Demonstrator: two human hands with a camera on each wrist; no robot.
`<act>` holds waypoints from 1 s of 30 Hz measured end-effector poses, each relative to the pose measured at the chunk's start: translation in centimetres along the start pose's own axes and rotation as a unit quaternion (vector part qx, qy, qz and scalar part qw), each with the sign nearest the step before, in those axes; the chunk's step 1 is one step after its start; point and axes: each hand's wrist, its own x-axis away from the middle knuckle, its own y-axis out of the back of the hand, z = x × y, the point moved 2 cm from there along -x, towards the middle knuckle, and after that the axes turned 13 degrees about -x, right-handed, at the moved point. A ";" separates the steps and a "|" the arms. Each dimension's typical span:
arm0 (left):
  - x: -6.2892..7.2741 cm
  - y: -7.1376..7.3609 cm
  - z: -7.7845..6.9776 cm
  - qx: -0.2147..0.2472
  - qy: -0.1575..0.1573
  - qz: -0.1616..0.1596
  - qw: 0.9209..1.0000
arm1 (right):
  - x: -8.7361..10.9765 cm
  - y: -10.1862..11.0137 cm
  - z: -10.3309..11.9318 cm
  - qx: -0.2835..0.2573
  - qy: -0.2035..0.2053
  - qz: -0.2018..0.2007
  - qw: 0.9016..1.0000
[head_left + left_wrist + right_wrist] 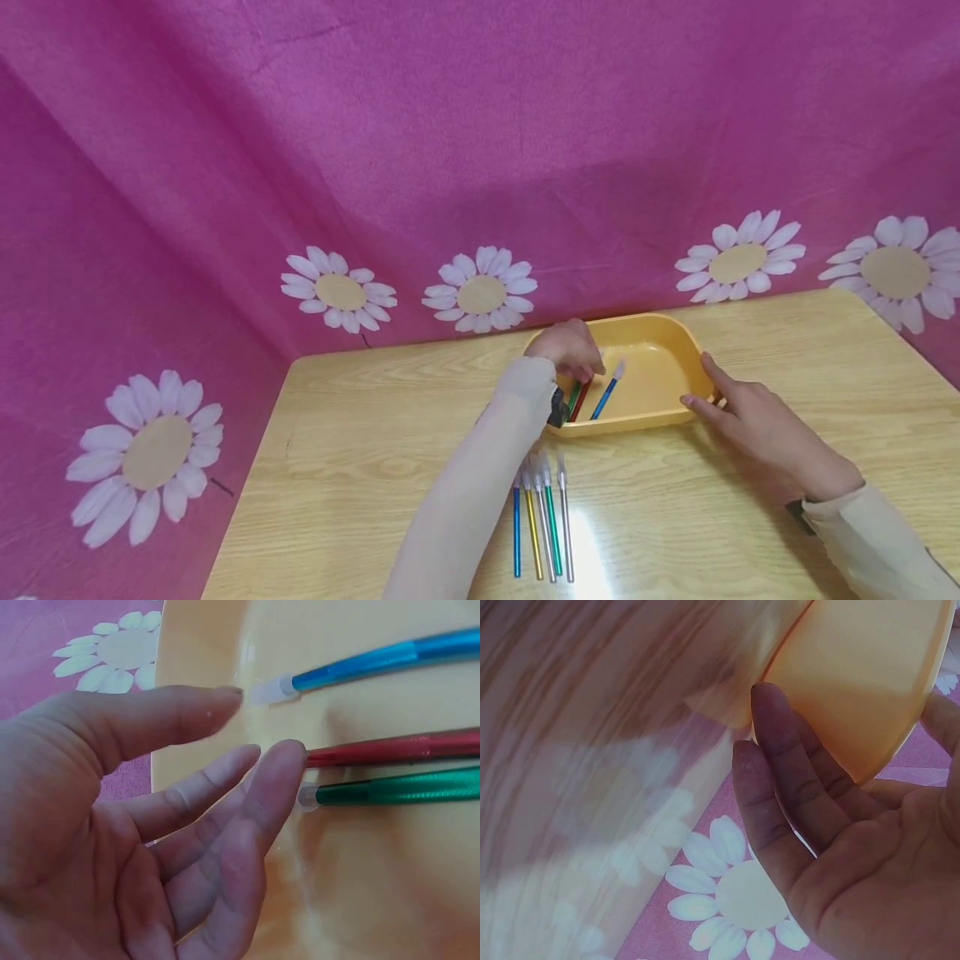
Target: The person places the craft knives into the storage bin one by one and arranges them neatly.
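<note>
My left hand [566, 346] reaches over the left end of a yellow plastic tray [660, 333]. Thumb and fingertips stand apart with nothing between them in the left wrist view. Just beyond the fingertips lie slim, pen-shaped metallic tools: a red one [397, 748], a green one [405, 786] and a blue one [390, 658] with a translucent cap. The red one's end is right at a fingertip. My right hand [765, 425] grips the tray's right end, thumb at the rim and fingers against the outer wall [855, 682].
On the wooden table [360, 467], in front of the tray, several similar tools with clear caps lie side by side, among them a gold one [534, 533]. A purple cloth with daisies [480, 167] hangs behind and to the left, close to the tray's back.
</note>
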 end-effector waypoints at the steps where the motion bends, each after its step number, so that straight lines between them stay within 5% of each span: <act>1: 0.0 0.0 0.0 0.007 0.003 -0.003 1.000 | 0.0 0.0 0.0 0.001 0.002 -0.001 1.000; 11: 1.3 0.6 0.0 0.082 -0.049 -0.036 0.995 | 0.0 0.0 -0.1 0.006 0.017 -0.009 1.000; 20: 3.0 1.9 -0.4 0.088 -0.100 -0.061 0.989 | 0.1 0.1 -0.2 0.003 0.021 -0.008 1.000; 30: 5.9 2.8 1.1 0.124 -0.160 -0.091 0.975 | 0.0 0.1 -0.1 0.001 0.004 0.004 1.000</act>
